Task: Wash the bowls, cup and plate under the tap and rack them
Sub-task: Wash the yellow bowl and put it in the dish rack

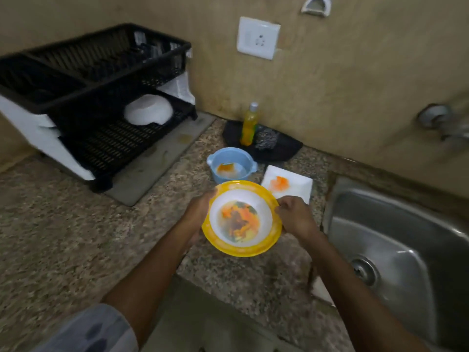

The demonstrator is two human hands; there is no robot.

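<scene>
A: From the head view, how are the hands set?

B: Both forearms reach forward over the granite counter [63, 224]. The left hand [199, 212] cups the left edge of the yellow-rimmed bowl [242, 219], fingers curled under and round its rim. The right hand [295, 214] pinches the right rim, fingers closed on it, wrist bent slightly inward.

A: And the bowl itself?

B: Held level above the counter, just left of the sink [396, 240], with orange and brown residue in its white centre.

A: What else lies near the sink?

B: A white square plate [291, 185] smeared orange sits close to the sink's far left corner; the blue cup [231, 165] stands left of the plate. Well left of the sink, a white bowl [148, 109] lies upturned on the lower tier of the black rack [106, 138].
</scene>
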